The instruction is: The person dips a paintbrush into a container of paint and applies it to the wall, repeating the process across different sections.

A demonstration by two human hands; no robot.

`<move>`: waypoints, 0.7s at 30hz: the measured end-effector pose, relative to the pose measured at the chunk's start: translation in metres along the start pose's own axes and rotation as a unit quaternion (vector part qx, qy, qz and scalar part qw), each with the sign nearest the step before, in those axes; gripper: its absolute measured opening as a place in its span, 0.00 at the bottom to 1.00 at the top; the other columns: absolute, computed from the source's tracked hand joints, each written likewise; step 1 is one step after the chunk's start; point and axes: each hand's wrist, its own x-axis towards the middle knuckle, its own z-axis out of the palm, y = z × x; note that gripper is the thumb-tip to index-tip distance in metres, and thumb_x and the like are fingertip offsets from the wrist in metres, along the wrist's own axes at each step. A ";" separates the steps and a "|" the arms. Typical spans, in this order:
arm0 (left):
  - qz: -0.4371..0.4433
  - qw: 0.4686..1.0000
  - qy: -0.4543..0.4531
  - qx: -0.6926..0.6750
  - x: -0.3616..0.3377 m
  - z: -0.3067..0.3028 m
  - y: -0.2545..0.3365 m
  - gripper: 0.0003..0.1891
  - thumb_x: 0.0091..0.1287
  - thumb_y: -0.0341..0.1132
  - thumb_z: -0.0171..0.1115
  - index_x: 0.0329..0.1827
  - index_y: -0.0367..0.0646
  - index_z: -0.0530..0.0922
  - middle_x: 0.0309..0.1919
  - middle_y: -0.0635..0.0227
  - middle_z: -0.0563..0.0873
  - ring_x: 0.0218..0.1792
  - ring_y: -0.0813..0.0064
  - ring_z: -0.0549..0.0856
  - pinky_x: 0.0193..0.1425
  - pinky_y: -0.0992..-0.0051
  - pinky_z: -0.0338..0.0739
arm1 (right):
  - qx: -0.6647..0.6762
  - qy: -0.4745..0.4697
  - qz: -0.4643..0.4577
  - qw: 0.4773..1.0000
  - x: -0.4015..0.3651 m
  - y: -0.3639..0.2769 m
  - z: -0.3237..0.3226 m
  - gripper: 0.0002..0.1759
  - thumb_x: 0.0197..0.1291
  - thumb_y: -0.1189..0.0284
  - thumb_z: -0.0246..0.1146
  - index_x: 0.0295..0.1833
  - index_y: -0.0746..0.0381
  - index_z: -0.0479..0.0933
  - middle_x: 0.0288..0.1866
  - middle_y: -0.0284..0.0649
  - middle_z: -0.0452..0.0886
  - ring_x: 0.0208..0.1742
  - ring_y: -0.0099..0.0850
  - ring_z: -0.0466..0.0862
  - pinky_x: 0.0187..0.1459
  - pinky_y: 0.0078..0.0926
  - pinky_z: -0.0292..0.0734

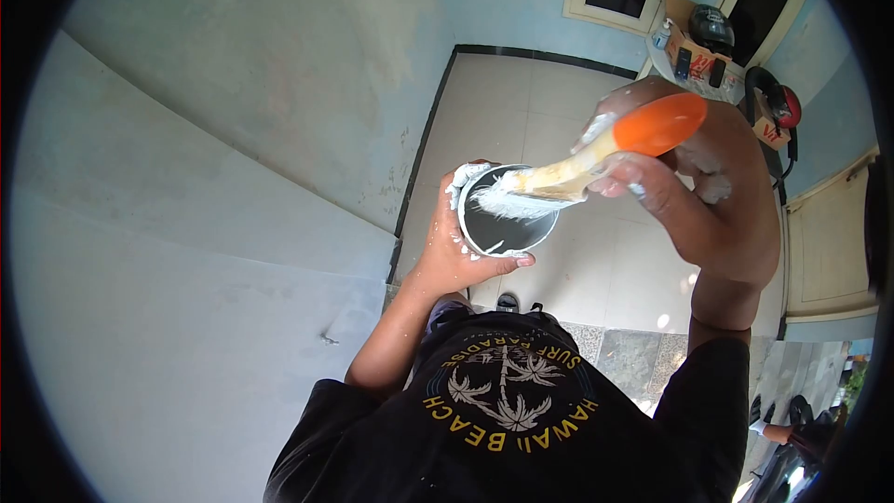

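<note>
While the left hand (454, 247) wraps its fingers round the cup (496, 231) — mouth up, presumably to keep its contents in — the right hand (703, 196) has its fingers closed about the brush (575, 166), bristles just inside the rim, likely so drips land there. Both are held above the floor (498, 107). The shirt (512, 396) reads "SURF PARADISE" and "HAWAII BEACH"; near the tabletop's (662, 61) right edge, a box (771, 134) seems to say "Vit".

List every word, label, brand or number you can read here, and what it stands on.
"SURF PARADISE": black T-shirt.
"HAWAII BEACH": same black T-shirt.
"Vit", apparently: lower cardboard box.
Upper cardboard box: red lettering, too blurred to read.
Bottle: any print too small to read.
Paintbrush and cup: none readable.
</note>
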 end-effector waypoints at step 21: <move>-0.039 0.998 0.007 -0.044 0.008 -0.011 0.002 0.46 0.45 0.35 0.82 0.65 0.37 0.61 0.54 0.59 0.77 0.57 0.71 0.77 0.62 0.71 0.71 | -0.095 0.003 -0.101 0.990 -0.001 0.041 0.010 0.17 0.49 0.76 0.70 0.47 0.65 0.78 0.42 0.46 0.84 0.40 0.43 0.87 0.41 0.29 0.83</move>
